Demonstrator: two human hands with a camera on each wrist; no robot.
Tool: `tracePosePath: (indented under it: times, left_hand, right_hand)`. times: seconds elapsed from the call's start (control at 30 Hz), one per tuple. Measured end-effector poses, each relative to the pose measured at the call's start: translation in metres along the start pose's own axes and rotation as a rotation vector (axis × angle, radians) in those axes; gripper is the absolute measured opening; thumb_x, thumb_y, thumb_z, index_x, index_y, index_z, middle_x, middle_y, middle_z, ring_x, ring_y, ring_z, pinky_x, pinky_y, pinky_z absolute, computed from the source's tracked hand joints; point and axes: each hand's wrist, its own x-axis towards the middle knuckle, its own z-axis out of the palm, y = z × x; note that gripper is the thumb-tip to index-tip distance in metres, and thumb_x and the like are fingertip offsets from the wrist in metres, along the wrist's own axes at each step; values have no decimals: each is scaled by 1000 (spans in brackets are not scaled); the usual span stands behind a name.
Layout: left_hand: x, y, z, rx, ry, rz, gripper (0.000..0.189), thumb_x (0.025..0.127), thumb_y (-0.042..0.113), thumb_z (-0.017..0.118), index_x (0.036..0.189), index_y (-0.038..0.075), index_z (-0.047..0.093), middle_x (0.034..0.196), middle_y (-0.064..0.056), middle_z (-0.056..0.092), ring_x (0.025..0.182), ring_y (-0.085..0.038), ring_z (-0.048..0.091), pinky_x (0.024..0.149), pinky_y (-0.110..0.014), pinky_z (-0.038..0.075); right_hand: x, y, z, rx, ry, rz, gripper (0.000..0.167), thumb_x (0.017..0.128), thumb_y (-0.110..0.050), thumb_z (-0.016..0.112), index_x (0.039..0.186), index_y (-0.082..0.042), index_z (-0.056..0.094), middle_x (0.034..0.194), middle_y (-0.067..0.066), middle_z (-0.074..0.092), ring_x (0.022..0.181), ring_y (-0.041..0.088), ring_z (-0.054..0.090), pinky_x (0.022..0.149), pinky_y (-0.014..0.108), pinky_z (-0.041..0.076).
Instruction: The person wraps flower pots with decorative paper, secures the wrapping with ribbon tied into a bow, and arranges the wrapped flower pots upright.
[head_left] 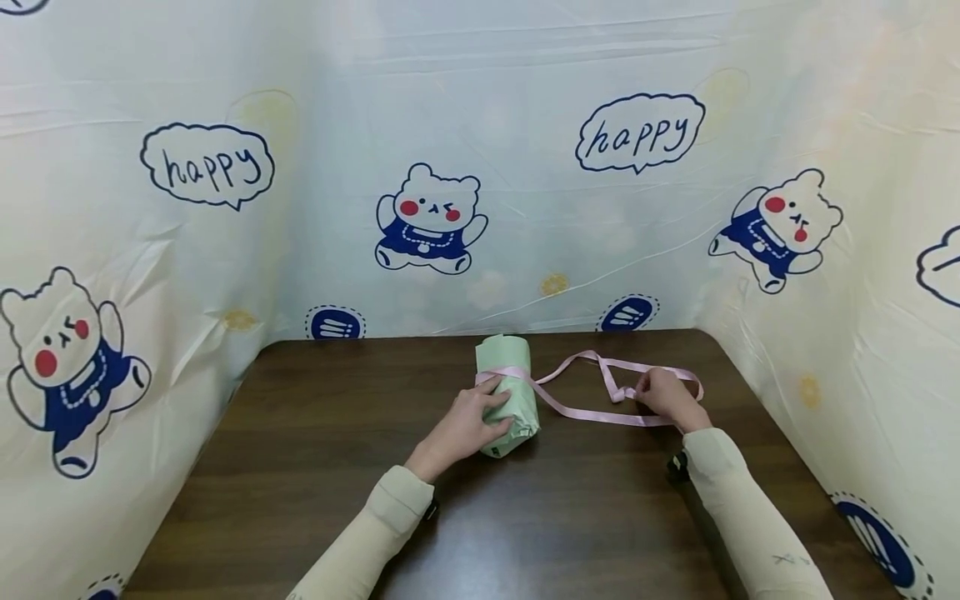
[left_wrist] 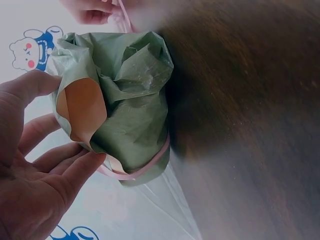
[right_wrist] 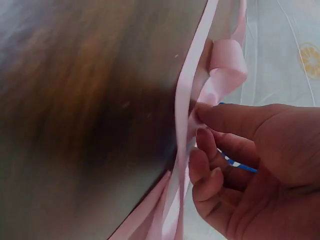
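Observation:
A package wrapped in pale green paper (head_left: 519,408) lies lengthwise on the table, with a pink ribbon (head_left: 600,415) around its middle. My left hand (head_left: 467,421) holds it from above, thumb on one side and fingers on the other. In the left wrist view the crumpled near end of the package (left_wrist: 132,120) shows, and a paper flap opens on an orange-brown inside (left_wrist: 85,110). Off to the right, my right hand (head_left: 667,396) pinches the ribbon between thumb and index finger. Ribbon loops (right_wrist: 230,62) curl beside those fingertips in the right wrist view.
The dark wooden table (head_left: 315,467) runs back to a pale curtain (head_left: 525,67) printed with bears and "happy" bubbles, which also hangs along both sides. Loose ribbon spreads between the package and the right hand. Dark bands show at both wrists.

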Motion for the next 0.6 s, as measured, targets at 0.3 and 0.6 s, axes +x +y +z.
tracePosePath:
  times: [0.3, 0.6]
  left_hand:
    - [0, 0, 3, -1, 2, 13, 48, 94, 18, 74, 136, -1, 62, 152, -25, 46, 139, -42, 46, 106, -52, 47]
    - [1, -1, 3, 9, 9, 14, 49, 94, 20, 74, 137, -1, 62, 153, -25, 45, 139, -42, 47, 107, -49, 47]
  right_hand:
    - [4, -48, -18, -28, 105, 2, 27, 98, -23, 61, 79, -5, 67, 72, 7, 62, 63, 20, 54, 56, 34, 44]
    - [19, -128, -19, 205, 111, -356, 31, 106, -24, 57, 85, -5, 70, 71, 10, 63, 58, 14, 49, 56, 29, 42]
